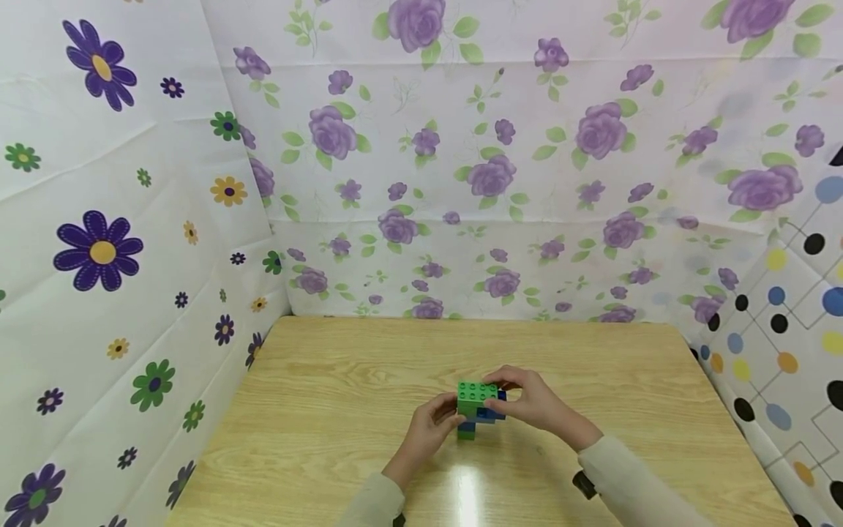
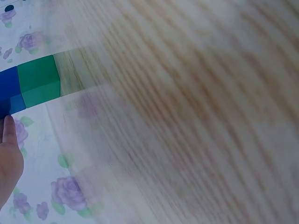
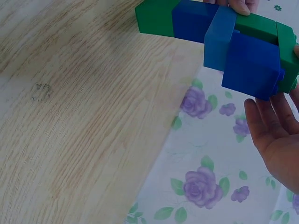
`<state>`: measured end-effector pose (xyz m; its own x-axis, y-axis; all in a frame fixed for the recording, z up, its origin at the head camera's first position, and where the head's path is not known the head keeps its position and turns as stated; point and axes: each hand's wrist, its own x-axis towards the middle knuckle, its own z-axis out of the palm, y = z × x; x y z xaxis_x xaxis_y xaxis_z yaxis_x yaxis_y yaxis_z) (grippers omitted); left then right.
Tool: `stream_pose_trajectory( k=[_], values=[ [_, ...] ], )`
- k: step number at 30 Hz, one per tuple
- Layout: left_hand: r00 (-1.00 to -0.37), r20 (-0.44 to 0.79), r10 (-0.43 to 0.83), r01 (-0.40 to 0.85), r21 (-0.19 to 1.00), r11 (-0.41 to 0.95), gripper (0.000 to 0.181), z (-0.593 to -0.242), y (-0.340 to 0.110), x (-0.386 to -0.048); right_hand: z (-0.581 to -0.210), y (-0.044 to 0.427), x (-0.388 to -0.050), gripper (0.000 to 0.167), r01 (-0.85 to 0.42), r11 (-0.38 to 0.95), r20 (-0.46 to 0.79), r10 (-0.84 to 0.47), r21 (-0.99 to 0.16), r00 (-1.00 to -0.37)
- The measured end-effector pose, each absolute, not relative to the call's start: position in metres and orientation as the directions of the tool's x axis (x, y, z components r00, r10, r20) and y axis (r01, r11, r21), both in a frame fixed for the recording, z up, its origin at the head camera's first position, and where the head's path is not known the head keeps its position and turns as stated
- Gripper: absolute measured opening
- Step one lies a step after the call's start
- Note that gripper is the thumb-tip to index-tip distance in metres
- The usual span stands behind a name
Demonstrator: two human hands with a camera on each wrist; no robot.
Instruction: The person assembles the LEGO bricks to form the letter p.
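Observation:
A stack of toy building blocks (image 1: pixel 469 410) stands on the wooden table between both hands. Its top is a studded green block (image 1: pixel 477 391), with blue parts and a green block (image 1: pixel 466 435) beneath. In the right wrist view, a dark blue block (image 3: pixel 251 65) juts out beside a lighter blue block (image 3: pixel 218 41). My left hand (image 1: pixel 428 428) holds the stack's left side between thumb and fingers. On the other side, my right hand (image 1: pixel 536 402) grips the upper part, thumb in front and fingers behind. The left wrist view catches only the lower blue and green blocks (image 2: pixel 40 81) and part of a hand.
Around the stack stretches a light wooden table (image 1: pixel 342 380). Flower-printed cloth (image 1: pixel 461 183) hangs behind it, with patterned cloth along the left and right sides. A small dark object (image 1: pixel 584 484) sits by the right sleeve.

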<state>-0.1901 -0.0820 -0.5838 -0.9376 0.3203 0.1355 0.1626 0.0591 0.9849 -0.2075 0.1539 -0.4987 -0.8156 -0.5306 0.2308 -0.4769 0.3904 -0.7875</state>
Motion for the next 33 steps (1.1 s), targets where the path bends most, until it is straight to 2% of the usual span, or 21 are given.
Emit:
stream_pose_trajectory(
  k=[10,18,27,33],
  values=[
    [-0.938,0.141,0.316,0.176,0.981,0.083,0.039,-0.583,-0.082,-0.189,-0.502,0.15,-0.199,0.036,-0.442,0.439,0.227,-0.461,-0.782,-0.858],
    [-0.94,0.147,0.308,0.176,0.982,0.068,0.038,-0.583,-0.081,-0.187,-0.5,0.147,-0.192,0.035,-0.483,0.475,0.277,-0.44,-0.736,-0.854],
    [-0.949,0.135,0.285,0.161,0.984,0.072,0.038,-0.582,-0.078,-0.187,-0.508,0.155,-0.186,0.045,-0.438,0.423,0.242,-0.44,-0.793,-0.865],
    [-0.951,0.131,0.281,0.164,0.982,0.096,0.038,-0.583,-0.08,-0.184,-0.526,0.165,-0.182,0.051,-0.347,0.357,0.198,-0.392,-0.867,-0.898]
  ],
)
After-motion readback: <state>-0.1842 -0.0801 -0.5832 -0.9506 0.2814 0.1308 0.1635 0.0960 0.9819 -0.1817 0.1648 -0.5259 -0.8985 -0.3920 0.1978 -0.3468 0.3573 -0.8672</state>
